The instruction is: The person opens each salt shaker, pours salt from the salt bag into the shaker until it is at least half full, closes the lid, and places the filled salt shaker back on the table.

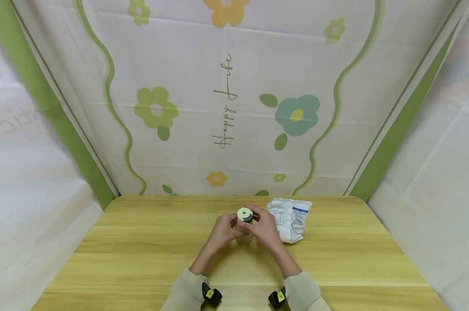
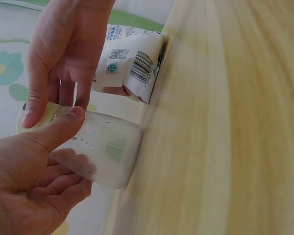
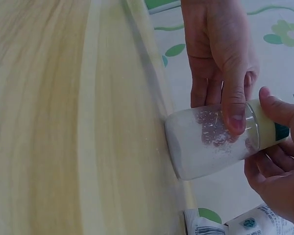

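Your cream sleeves [image 1: 183,289] lie nearest, a black wrist device [image 1: 214,296] at each cuff, over the wood-grain table [image 1: 141,242]. Jar [image 3: 191,156] stands upright near the table's far edge, about mid-width. Your left hand [image 1: 221,230] grasps its body below the cap [image 1: 240,214], thumb on one side, fingers round the other. Your right hand [image 1: 264,226] grasps the cap itself, thumb and fingers on either side. Jar: clear, smooth, cylindrical, lower rim rounded; whitish flecks and cloudy film on the wall, cannot tell whether inside or out. Cap: pale yellow, round, opaque; dark green patch [image 3: 281,131] on its side, small dark square on top. Just right of your right hand, toward the table's far right corner: white packet [image 1: 286,220], crinkled, roughly rectangular, printed with small text and a barcode [image 2: 142,67].
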### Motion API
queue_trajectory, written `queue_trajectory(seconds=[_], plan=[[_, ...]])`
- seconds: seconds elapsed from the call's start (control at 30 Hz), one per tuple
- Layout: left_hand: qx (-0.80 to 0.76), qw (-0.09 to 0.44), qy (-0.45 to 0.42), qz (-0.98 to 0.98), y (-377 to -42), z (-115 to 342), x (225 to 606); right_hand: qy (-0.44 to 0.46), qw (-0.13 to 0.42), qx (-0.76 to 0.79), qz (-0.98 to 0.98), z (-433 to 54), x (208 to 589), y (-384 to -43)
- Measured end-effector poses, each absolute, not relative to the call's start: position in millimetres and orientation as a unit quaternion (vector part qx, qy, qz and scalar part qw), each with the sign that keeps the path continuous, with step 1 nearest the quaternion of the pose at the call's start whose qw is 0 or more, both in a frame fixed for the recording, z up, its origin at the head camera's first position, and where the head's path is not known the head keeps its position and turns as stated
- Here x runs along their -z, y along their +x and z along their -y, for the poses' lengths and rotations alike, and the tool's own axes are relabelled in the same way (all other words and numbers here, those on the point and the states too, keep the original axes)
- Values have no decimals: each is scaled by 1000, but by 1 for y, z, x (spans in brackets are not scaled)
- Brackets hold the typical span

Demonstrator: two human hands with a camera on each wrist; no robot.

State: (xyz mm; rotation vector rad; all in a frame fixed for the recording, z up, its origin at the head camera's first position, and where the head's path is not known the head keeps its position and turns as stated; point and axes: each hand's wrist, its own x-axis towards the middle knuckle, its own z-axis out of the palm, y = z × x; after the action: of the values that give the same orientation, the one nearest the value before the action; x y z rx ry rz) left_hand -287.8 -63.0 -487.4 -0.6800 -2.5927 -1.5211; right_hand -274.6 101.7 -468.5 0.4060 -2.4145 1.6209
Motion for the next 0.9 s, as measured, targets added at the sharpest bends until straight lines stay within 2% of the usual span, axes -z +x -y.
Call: queue_trajectory(seconds=[0.9], plan=[[480,25,-208,852,-285,64,485,136,94,-566,808,-105,468,-275]])
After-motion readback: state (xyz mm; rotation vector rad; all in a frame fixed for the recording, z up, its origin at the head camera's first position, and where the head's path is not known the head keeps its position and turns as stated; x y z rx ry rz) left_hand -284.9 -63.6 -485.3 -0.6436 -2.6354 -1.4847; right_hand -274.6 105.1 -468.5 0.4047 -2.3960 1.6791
